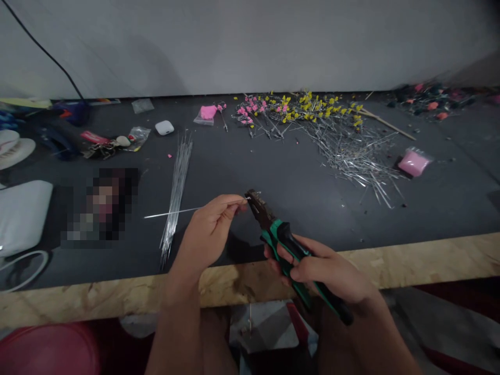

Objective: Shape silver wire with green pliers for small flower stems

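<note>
My left hand (213, 226) pinches a thin silvery wire (172, 213), whose long end sticks out to the left across a bundle of straight wires (175, 192). At the wire's other end, just beyond my fingertips, are the jaws of green and black pliers (279, 232). My right hand (324, 265) is wrapped round the handles of the pliers. Whether the jaws press on the wire tip is too small to tell. Right of the pliers, toward the back, lies a heap of loose, bent wires (351, 156).
Yellow and pink flower-like pieces on wires (297, 108) lie along the wall. Pink packets (414, 162), a white earbud case (164, 127), keys (105, 148) and a white box (25, 216) are spread around. The table's wooden front edge (422, 260) runs beneath my hands.
</note>
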`<state>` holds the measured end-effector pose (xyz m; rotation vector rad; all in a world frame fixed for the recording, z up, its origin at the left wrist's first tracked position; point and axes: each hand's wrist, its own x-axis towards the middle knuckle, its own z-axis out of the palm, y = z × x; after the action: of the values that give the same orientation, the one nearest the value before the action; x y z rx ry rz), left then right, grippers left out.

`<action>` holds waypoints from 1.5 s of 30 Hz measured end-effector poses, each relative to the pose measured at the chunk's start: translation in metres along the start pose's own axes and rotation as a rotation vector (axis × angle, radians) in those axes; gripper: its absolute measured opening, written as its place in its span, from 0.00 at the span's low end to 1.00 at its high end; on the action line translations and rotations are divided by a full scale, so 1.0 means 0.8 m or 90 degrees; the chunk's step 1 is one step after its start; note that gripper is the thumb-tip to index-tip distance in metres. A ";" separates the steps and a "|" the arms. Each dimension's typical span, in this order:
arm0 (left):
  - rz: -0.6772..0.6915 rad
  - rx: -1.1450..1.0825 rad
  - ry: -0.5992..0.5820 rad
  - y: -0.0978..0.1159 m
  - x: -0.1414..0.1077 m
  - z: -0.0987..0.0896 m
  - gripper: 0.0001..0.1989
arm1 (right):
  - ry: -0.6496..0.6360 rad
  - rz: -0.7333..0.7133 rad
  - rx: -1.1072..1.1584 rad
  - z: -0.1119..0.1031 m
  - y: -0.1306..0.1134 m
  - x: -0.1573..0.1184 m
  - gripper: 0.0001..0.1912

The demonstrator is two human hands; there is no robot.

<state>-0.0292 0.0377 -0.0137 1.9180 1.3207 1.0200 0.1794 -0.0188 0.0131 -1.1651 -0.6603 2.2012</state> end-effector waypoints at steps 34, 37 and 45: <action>-0.075 -0.146 0.253 0.015 0.004 0.020 0.09 | -0.105 0.000 0.074 0.017 0.020 0.014 0.10; -0.101 -0.180 0.245 0.015 0.004 0.021 0.11 | -0.115 -0.016 0.058 0.017 0.020 0.014 0.10; -0.072 -0.249 0.277 0.015 0.002 0.021 0.02 | -0.139 0.002 0.020 0.017 0.017 0.007 0.11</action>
<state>-0.0086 0.0346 -0.0129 1.3617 1.3152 1.5655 0.1622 -0.0274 0.0078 -0.9190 -0.7105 2.3527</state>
